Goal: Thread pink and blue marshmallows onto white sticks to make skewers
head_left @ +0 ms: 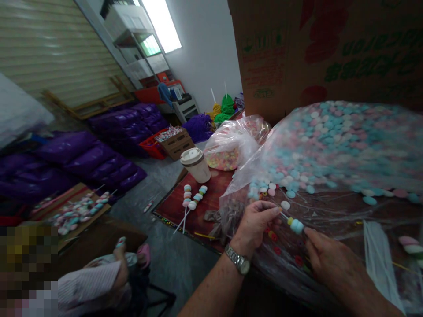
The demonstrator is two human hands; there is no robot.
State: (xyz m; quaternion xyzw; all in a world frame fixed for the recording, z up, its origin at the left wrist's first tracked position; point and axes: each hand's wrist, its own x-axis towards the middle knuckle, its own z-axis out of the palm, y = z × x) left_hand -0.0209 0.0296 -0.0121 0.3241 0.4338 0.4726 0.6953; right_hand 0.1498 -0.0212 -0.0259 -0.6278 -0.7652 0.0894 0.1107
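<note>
My left hand (256,222), with a metal watch on its wrist, pinches a small orange ring (280,210) at the tip of a thin white stick. On that stick sit a yellow piece and light-blue round candies (296,226). My right hand (322,248) is closed around the stick's other end, just behind the blue candies; the fingers partly hide it. Beneath both hands spreads a clear plastic bag (330,211), with loose small red rings (298,260) on it. Two finished-looking candy sticks (193,197) lie crossed on the red table, left of my left hand.
A big open bag of pink, white and blue candies (346,145) lies before a cardboard box (280,57). Beside it stand a lidded cup (195,165) and a smaller bag (224,149). At lower left, a person (99,281) sits by a carton of candy sticks (76,215).
</note>
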